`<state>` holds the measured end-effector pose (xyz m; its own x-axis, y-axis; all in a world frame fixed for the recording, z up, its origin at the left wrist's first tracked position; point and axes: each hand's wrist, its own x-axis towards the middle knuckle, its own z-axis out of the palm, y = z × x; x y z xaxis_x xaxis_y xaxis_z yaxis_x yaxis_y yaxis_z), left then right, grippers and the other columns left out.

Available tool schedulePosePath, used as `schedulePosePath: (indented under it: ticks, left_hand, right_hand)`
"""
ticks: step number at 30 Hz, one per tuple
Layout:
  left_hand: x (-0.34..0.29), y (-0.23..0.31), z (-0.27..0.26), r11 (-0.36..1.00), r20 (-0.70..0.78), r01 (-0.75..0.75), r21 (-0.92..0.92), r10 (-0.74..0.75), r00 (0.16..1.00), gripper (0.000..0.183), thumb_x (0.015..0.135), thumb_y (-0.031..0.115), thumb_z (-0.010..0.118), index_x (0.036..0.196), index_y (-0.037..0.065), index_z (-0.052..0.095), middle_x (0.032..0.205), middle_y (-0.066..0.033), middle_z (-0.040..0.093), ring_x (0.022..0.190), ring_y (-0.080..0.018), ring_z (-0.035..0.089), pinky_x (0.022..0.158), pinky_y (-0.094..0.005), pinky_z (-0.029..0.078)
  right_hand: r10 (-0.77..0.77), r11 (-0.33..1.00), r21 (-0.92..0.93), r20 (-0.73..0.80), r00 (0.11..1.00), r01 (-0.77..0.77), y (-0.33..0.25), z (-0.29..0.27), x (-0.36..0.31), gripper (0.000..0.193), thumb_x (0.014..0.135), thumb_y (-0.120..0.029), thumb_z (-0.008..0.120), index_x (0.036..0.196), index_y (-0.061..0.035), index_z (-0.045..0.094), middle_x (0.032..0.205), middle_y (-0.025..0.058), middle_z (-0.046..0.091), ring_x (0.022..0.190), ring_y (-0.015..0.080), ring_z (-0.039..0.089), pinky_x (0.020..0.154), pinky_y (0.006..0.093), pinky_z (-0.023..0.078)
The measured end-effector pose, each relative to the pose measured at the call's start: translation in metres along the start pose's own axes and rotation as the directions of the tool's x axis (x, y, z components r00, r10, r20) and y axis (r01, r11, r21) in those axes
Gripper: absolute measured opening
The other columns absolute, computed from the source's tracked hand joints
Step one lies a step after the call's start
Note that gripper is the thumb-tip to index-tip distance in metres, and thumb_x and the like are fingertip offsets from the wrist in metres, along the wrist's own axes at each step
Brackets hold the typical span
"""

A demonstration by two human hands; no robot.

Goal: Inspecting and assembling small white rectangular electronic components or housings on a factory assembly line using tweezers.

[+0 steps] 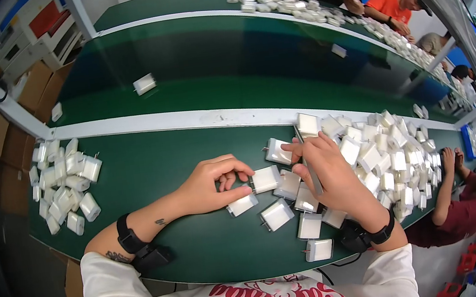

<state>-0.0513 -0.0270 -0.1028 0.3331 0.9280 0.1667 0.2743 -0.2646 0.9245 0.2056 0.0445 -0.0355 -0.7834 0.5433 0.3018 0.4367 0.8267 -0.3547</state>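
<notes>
My left hand (216, 185) rests low over the green table, its fingers loosely curled and the thumb apart. Its fingertips are at the prong end of a white charger plug (266, 179), not visibly gripping it. Another charger plug (242, 205) lies under the thumb. My right hand (326, 170) is closed round thin metal tweezers (314, 177), which point away from me toward a plug (307, 124) by the white rail. Below the right hand lie several plugs, among them one plug (277, 215) with its prongs facing left. The plugs have clear plastic around them.
A large heap of charger plugs (395, 158) covers the right side; a smaller pile (62, 183) sits at the left edge. Beyond the white rail (186, 119) runs a dark green belt (177, 54) with scattered plugs. Co-workers (467, 202) sit at the right and far side.
</notes>
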Motion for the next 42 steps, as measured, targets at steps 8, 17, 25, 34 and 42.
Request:
schedulePosePath:
  ticks: [8, 17, 25, 34, 42]
  left_hand:
    - [0.002, 0.0, -0.003, 1.0, -0.024, -0.005, -0.024, 0.004, 1.0, 0.023, 0.082, 0.006, 0.076, 0.103, 0.002, 0.069, 0.091, -0.0037, 0.063, 0.062, -0.0046, 0.051, 0.059, -0.0211, 0.043]
    - [-0.003, -0.005, -0.005, 1.0, -0.014, -0.01, -0.01, 0.01, 1.0, 0.022, 0.082, 0.006, 0.075, 0.103, 0.003, 0.07, 0.089, -0.0031, 0.065, 0.061, -0.0059, 0.051, 0.056, -0.0218, 0.045]
    - [0.0, -0.008, 0.001, 0.991, 0.002, 0.004, -0.134, -0.004, 1.0, 0.018, 0.086, 0.009, 0.068, 0.104, 0.005, 0.069, 0.083, -0.0016, 0.061, 0.058, -0.0083, 0.046, 0.053, -0.0249, 0.041]
    - [-0.001, -0.008, 0.001, 0.998, -0.031, -0.008, -0.067, 0.006, 0.999, 0.017, 0.085, 0.003, 0.071, 0.101, 0.003, 0.07, 0.087, -0.0028, 0.062, 0.059, -0.0064, 0.05, 0.056, -0.0224, 0.044]
    - [-0.011, 0.017, 0.009, 0.991, -0.281, -0.112, 0.071, 0.128, 0.951, 0.064, 0.073, 0.015, 0.086, 0.128, 0.006, 0.055, 0.125, -0.009, 0.053, 0.093, -0.0147, 0.056, 0.073, -0.0265, 0.048]
  right_hand:
    - [0.107, 0.97, -0.234, 0.189, 0.976, -0.061, 0.041, -0.095, 0.038, 0.014, 0.09, -0.015, 0.065, 0.097, -0.0051, 0.057, 0.075, 0.0154, 0.062, 0.074, 0.0371, 0.062, 0.063, 0.0452, 0.046]
    - [0.458, 0.798, -0.563, 0.338, 0.822, -0.213, 0.249, -0.109, 0.176, 0.049, 0.085, -0.048, 0.071, 0.106, -0.0051, 0.06, 0.097, 0.0156, 0.066, 0.095, 0.0304, 0.063, 0.082, 0.0409, 0.048]
    - [0.532, 0.77, -0.498, 0.154, 0.833, -0.399, 0.419, -0.039, 0.173, 0.049, 0.079, -0.034, 0.079, 0.103, -0.0028, 0.051, 0.099, 0.0172, 0.061, 0.095, 0.0281, 0.062, 0.082, 0.0424, 0.05]
    - [0.402, 0.613, 0.577, 0.359, 0.842, -0.539, 0.234, -0.107, 0.185, 0.022, 0.101, -0.018, 0.053, 0.118, -0.0057, 0.048, 0.118, 0.0154, 0.058, 0.11, 0.0248, 0.062, 0.092, 0.0358, 0.051]
    - [-0.028, 0.158, 0.969, 0.199, 0.98, -0.192, 0.001, -0.075, 0.052, 0.017, 0.103, -0.029, 0.05, 0.104, -0.016, 0.04, 0.139, 0.0286, 0.049, 0.127, 0.037, 0.054, 0.105, 0.0493, 0.044]
